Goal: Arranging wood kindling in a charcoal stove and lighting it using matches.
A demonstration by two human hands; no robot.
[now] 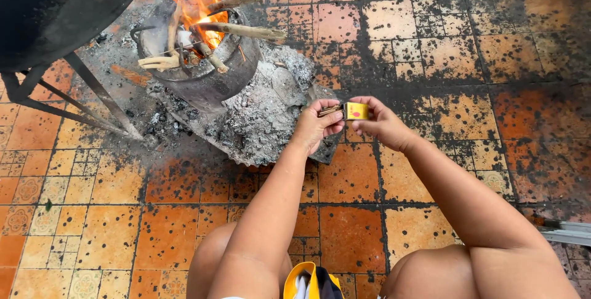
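My right hand point(380, 121) pinches a small yellow matchbox sleeve point(356, 111) between thumb and fingers. My left hand point(317, 125) grips the brown inner tray of matches point(329, 110), partly slid out of the sleeve's left end. Both hands meet in front of me, just right of a metal stove pot point(203, 77) in which several wooden sticks point(246, 30) burn with orange flame point(206, 12).
Grey ash point(265, 111) is heaped around the stove on orange tiled floor point(111, 225) stained black. A large dark pan point(55, 3) on a metal stand point(101, 99) fills the upper left. My knees and a yellow item point(308, 280) are at the bottom edge.
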